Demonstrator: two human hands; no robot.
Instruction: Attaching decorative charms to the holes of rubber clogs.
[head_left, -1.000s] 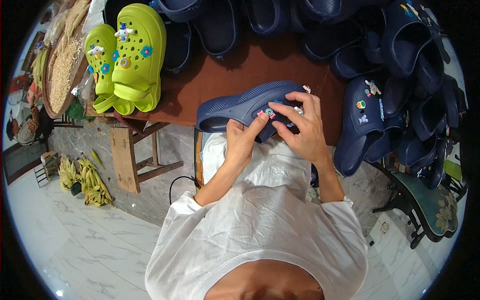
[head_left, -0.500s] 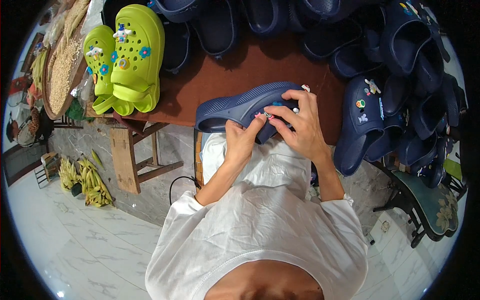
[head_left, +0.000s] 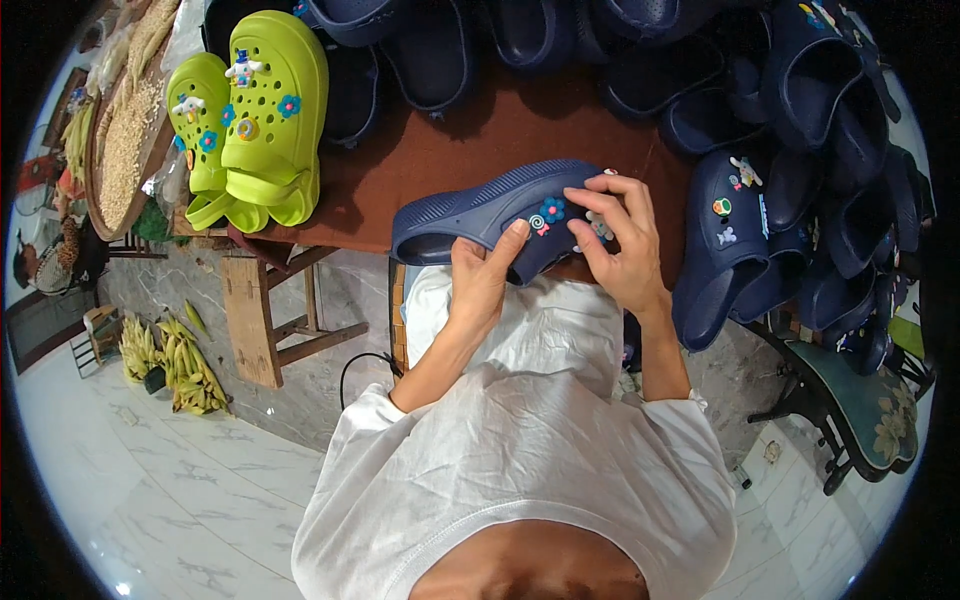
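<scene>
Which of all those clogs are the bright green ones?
The lime-green clogs at the table's far left, decorated with small charms. Every other clog is navy, including the navy clog held in both hands.

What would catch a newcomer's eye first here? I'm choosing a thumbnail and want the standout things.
First the navy clog at the centre, held over the brown table by the left hand while the right hand fingers the small colourful charms on its top. Next the bright lime-green clogs at upper left, against the heap of dark blue clogs filling the right.
</scene>
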